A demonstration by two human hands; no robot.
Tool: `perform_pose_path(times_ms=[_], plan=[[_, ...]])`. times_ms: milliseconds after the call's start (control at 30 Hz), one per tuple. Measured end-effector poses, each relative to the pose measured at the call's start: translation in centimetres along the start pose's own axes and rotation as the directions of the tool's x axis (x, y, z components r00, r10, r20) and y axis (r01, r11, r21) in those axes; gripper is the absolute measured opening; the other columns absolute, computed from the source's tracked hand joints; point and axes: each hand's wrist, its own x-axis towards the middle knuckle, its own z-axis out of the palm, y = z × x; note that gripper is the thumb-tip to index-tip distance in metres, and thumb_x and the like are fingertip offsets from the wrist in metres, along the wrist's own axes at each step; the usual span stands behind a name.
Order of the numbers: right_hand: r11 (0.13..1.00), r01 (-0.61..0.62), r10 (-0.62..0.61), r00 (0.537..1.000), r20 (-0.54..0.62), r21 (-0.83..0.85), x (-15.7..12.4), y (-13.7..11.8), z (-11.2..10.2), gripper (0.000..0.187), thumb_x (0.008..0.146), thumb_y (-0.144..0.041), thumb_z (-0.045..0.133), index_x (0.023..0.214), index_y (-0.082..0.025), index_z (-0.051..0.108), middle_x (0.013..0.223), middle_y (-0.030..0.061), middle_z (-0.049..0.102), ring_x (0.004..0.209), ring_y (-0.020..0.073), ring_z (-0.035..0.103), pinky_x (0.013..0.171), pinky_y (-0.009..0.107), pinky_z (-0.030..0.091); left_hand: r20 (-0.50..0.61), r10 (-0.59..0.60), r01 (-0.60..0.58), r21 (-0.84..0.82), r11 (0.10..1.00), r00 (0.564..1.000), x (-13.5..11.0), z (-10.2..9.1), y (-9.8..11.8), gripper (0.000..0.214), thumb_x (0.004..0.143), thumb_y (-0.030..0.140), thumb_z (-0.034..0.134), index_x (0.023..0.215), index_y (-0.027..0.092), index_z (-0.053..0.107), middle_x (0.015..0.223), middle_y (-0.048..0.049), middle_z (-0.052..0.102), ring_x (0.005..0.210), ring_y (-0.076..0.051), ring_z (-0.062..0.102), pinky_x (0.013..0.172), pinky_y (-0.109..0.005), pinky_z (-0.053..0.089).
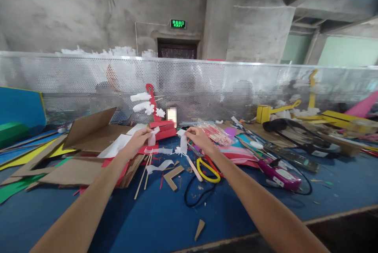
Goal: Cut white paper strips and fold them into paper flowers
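Blue table ran out of frame at both sides; near edge showed lower right, with room between the forearms. Left hand pinched one white strip, right hand another white piece, both over mid-table; fingertip contact blurred.
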Motion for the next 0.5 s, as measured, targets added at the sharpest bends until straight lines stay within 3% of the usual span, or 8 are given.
perform_pose_path(times_ms=[133, 267, 367, 500], plan=[[1.0, 0.004, -0.004, 1.0, 0.011, -0.002, 0.0, 0.0, -0.1, 0.01, 0.077, -0.021, 0.055, 0.072, -0.015, 0.061, 0.059, 0.0013, 0.062, 0.052, 0.0105, 0.057, 0.044, 0.016, 0.042, 0.226, 0.002, -0.1, 0.423, 0.9, 0.974, 0.2, 0.3, -0.8, 0.028, 0.075, 0.041, 0.052, 0.08, 0.016, 0.064, 0.068, -0.0009, 0.061, 0.058, -0.014, 0.053, 0.053, -0.023, 0.038], [1.0, -0.002, 0.002, 1.0, 0.03, -0.003, 0.0, 0.0, -0.1, 0.009, 0.076, -0.02, 0.053, 0.072, -0.016, 0.06, 0.061, 0.0016, 0.063, 0.052, 0.0108, 0.057, 0.041, 0.016, 0.042, 0.319, 0.051, -0.278, 0.725, 0.63, 0.947, 0.8, 0.6, -2.2, 0.027, 0.078, 0.041, 0.05, 0.078, 0.018, 0.065, 0.073, -0.0042, 0.066, 0.066, -0.017, 0.058, 0.06, -0.024, 0.039], [1.0, 0.017, -0.016, 0.999, 0.041, -0.013, 0.1, 0.2, -0.1, 0.009, 0.076, -0.02, 0.054, 0.073, -0.015, 0.061, 0.063, 0.0019, 0.064, 0.053, 0.0106, 0.058, 0.042, 0.016, 0.042, 0.279, 0.058, -0.263, 0.787, 0.558, 0.959, 0.9, 0.7, -3.0, 0.024, 0.076, 0.041, 0.054, 0.077, 0.019, 0.065, 0.074, -0.0061, 0.068, 0.067, -0.019, 0.059, 0.06, -0.026, 0.038], [1.0, 0.019, -0.019, 0.998, 0.061, 0.003, 0.2, 0.5, 0.0, 0.008, 0.076, -0.02, 0.053, 0.074, -0.016, 0.06, 0.066, 0.0023, 0.065, 0.053, 0.0112, 0.059, 0.041, 0.017, 0.043, 0.295, 0.09, -0.294, 0.777, 0.556, 0.951, 0.8, 0.9, -2.6, 0.02, 0.077, 0.036, 0.053, 0.075, 0.019, 0.063, 0.075, -0.0059, 0.067, 0.071, -0.02, 0.06, 0.063, -0.026, 0.039]])
